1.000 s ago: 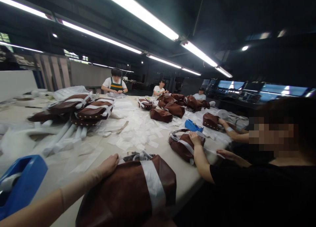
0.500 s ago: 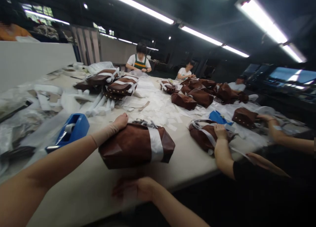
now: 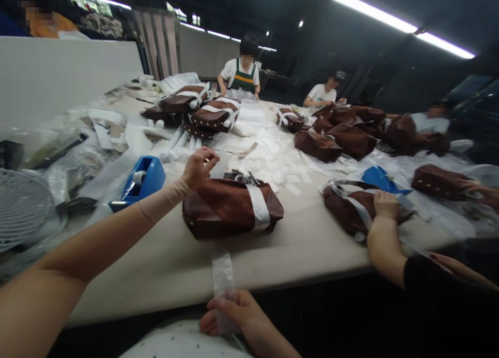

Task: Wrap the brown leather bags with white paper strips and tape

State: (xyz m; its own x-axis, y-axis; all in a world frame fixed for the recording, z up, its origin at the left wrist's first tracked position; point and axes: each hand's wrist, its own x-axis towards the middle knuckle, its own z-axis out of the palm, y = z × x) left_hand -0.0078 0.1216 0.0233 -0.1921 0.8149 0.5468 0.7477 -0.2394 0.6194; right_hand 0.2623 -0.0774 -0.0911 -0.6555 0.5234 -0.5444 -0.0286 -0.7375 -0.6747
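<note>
A brown leather handbag (image 3: pixel 222 210) lies on the pale table in front of me, a white band (image 3: pixel 258 206) around its right part. Beyond its far left edge, my left hand (image 3: pixel 200 168) pinches the end of a translucent white strip (image 3: pixel 221 164). Below the table's near edge, my right hand (image 3: pixel 236 311) grips a translucent white strip (image 3: pixel 223 269) that runs up toward the bag's underside. Whether both hands hold one and the same strip is hidden by the bag. A blue tape dispenser (image 3: pixel 142 179) stands left of the bag.
At right, a co-worker's hand (image 3: pixel 386 206) rests on another brown bag (image 3: pixel 345 207), near a second blue dispenser (image 3: pixel 380 179). Banded bags (image 3: pixel 216 114) and a brown bag heap (image 3: pixel 351 132) lie farther back. Plastic wrapping and a white fan grille (image 3: pixel 23 207) are at left.
My left hand has lifted off the handbag's far left edge with a strip end in its fingers. The right hand has drawn back past the table edge with a strip. The view has shifted.
</note>
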